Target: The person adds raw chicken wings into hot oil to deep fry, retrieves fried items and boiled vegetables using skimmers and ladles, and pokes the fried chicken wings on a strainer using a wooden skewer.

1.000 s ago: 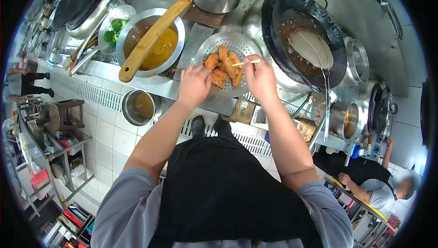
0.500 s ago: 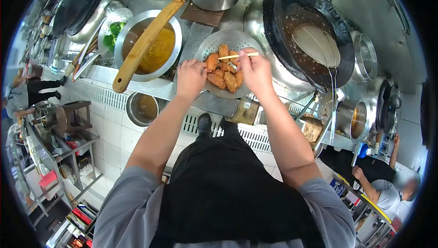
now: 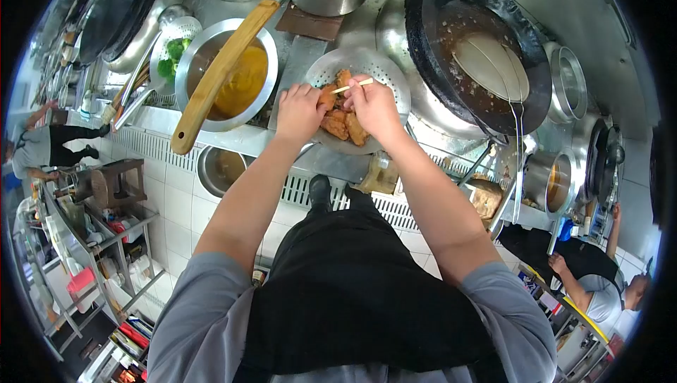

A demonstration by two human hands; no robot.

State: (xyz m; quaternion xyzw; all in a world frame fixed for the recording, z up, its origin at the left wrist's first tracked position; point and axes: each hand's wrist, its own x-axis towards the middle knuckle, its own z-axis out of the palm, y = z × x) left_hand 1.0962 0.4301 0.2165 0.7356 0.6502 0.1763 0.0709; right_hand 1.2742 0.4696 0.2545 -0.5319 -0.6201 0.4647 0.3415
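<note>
A perforated metal skimmer [image 3: 391, 76] holds several browned fried chicken pieces [image 3: 334, 125]. My left hand [image 3: 299, 109] is at its left side, with fingers and thumb closed on one fried piece [image 3: 326, 95]. Across from it, my right hand [image 3: 375, 107] pinches a pale wooden chopstick [image 3: 362, 83]. The chopstick's tip points left and meets the piece at my left hand; whether it has gone in cannot be seen. My fingers cover part of the pieces on the right.
To the right, a black wok [image 3: 465, 38] contains dark liquid and a wire-handled strainer [image 3: 491, 67]. At left stands a bowl of yellow liquid [image 3: 243, 87], crossed by a wooden handle [image 3: 218, 83]. Broccoli [image 3: 169, 62] lies farther left. A co-worker [image 3: 585, 277] is at the right edge.
My right hand has moved left with the chopstick, closer to my left hand. My left fingers now close on a fried piece, where before they rested at the skimmer's edge.
</note>
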